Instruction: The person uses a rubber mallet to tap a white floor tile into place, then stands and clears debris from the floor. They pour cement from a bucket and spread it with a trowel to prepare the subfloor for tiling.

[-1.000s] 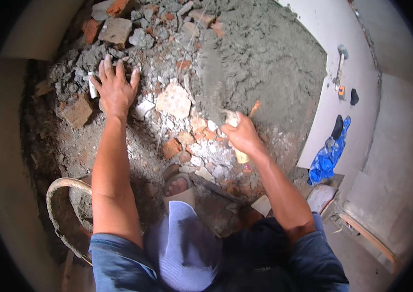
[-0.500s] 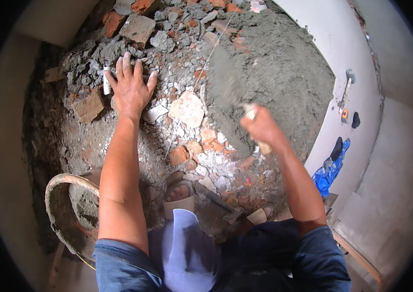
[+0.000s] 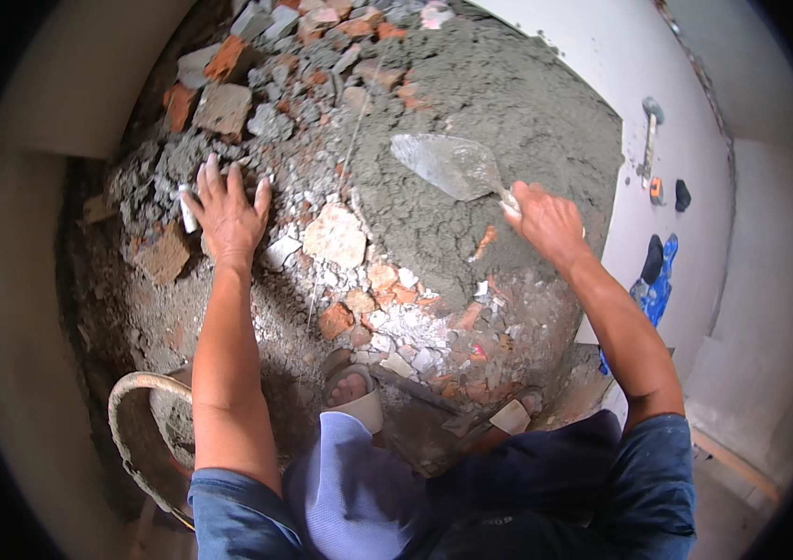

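Note:
My right hand point(image 3: 548, 224) is wrapped around the handle of a pointed trowel point(image 3: 450, 168). Its flat metal blade points left over a spread of wet grey mortar point(image 3: 532, 103). On the left, my left hand point(image 3: 231, 219) rests palm down on loose rubble with its fingers spread. Beside its fingers is a short white cylinder point(image 3: 188, 210), partly hidden. A thin string point(image 3: 351, 147) runs across the ground between my hands, along the mortar's left edge. A pale, broken chunk point(image 3: 335, 236) lies between my forearms.
Broken bricks point(image 3: 223, 109) and stones cover the far left. A mortar-caked bucket point(image 3: 126, 385) stands at lower left. Right of the mortar, a pale slab point(image 3: 592, 70) bears a mallet point(image 3: 650, 140), an orange tape measure point(image 3: 657, 191) and blue plastic point(image 3: 655, 294). My sandalled feet stand below.
The trowel, blurred and more upright in the picture before, now points left with its blade flat over the mortar. My right hand has shifted right. My left hand stays on the rubble.

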Demonstrator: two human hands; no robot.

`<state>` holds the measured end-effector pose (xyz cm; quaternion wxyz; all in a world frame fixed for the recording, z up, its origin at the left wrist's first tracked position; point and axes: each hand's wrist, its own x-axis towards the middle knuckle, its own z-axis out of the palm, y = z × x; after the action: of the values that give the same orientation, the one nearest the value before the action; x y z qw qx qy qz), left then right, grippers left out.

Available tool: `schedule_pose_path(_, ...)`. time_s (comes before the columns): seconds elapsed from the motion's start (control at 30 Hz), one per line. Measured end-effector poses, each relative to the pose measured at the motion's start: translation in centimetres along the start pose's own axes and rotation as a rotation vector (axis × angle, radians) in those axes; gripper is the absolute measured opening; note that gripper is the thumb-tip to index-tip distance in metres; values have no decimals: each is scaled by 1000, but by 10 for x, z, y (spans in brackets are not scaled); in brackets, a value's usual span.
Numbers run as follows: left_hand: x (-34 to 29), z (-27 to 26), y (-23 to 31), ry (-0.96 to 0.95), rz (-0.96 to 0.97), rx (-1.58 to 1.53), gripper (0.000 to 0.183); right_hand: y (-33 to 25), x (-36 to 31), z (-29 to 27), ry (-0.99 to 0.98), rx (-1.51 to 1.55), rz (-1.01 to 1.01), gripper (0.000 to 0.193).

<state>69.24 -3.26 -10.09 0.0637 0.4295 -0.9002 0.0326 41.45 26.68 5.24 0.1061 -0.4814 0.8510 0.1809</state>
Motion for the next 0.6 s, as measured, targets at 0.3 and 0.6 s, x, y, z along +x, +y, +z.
schedule_pose_path(0.3,15,-38,6,-229,48,-182,75,29,-149,-6,145,400,250,32)
schedule_pose_path(0.6,-33,-362,-134,7,192,-418,51,58,-250,131,-259,486,-9,25)
